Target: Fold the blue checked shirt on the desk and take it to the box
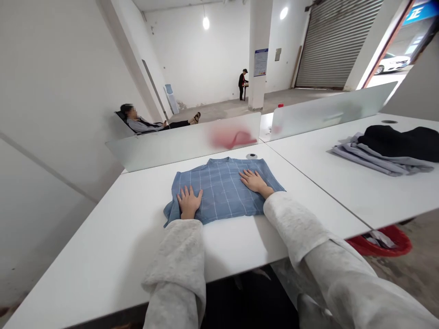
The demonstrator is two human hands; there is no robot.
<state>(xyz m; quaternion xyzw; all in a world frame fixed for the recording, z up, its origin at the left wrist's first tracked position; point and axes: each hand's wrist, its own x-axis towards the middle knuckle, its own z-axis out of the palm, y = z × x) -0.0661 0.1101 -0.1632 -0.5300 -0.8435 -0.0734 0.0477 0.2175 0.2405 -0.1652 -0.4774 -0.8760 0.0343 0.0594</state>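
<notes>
A blue shirt [219, 194] with a thin white check lies spread on the white table [113, 219], its collar edge toward the frosted divider. Flat on the shirt's left part rests my left hand [189, 201], fingers spread. My right hand [254, 181] presses on the right part of the same shirt, its fingers stretched out too. Neither hand grips the cloth. At the far left, a bit of fabric juts out past the shirt's body, perhaps a sleeve.
A frosted divider [185, 141] runs along the table's back. Folded black clothing [401, 141] lies on grey clothing [387, 167] at the right. A red-lined bin [401, 242] stands below the table. One person [144, 124] reclines beyond the divider; another person [242, 84] stands farther back.
</notes>
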